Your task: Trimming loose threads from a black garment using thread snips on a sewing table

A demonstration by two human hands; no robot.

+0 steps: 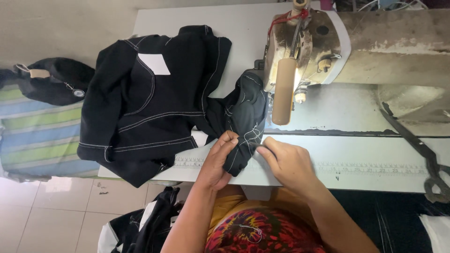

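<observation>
A black garment [154, 98] with white stitching lies spread over the left part of the white sewing table [365, 164]. One narrow end of it runs toward the sewing machine [328, 47] and down to the table's front edge. My left hand [220, 157] grips that end from the left, fingers curled around the fabric. My right hand [288, 161] pinches the fabric's edge from the right, fingers closed on it. Both hands sit just below the machine's head, near the printed ruler strip.
Large black scissors [422, 150] lie at the table's right. A white tag [154, 63] sits on the garment. More black cloth [51, 79] rests on a striped surface [37, 136] at left, and another dark piece [150, 225] hangs below the table.
</observation>
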